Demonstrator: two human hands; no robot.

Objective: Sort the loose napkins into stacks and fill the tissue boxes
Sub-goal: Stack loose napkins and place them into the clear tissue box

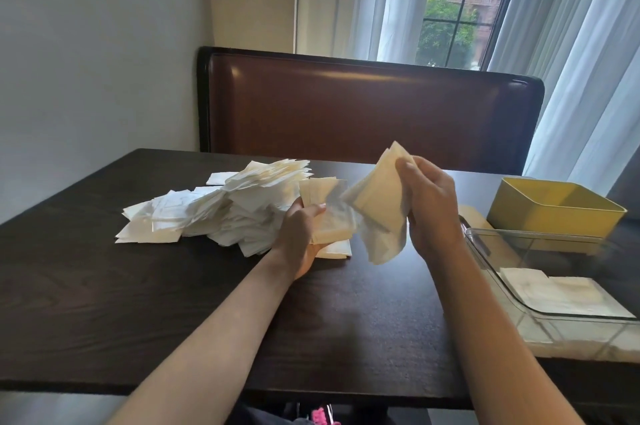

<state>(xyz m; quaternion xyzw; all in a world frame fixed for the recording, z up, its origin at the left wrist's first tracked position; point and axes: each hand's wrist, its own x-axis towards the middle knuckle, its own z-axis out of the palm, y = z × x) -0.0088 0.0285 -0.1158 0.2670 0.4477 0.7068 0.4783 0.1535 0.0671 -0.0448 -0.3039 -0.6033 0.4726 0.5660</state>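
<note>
On the dark wooden surface (104,303) a sprawling heap of loose napkins (221,210) lies left of centre, towards the far side. The left hand (304,234) is just beside the heap's right edge, thumb and fingers clamped on a small cream stack of napkins (325,213) held just above the surface. The right hand (429,206) is raised near it, fingers curled around a bunch of napkins (374,210) that droops from its grip, one corner pointing up. At the right edge stands a yellow box (554,217), open at the top, and nearer, a clear plastic box (519,293) with flat white napkins (554,289) laid in its bottom.
</note>
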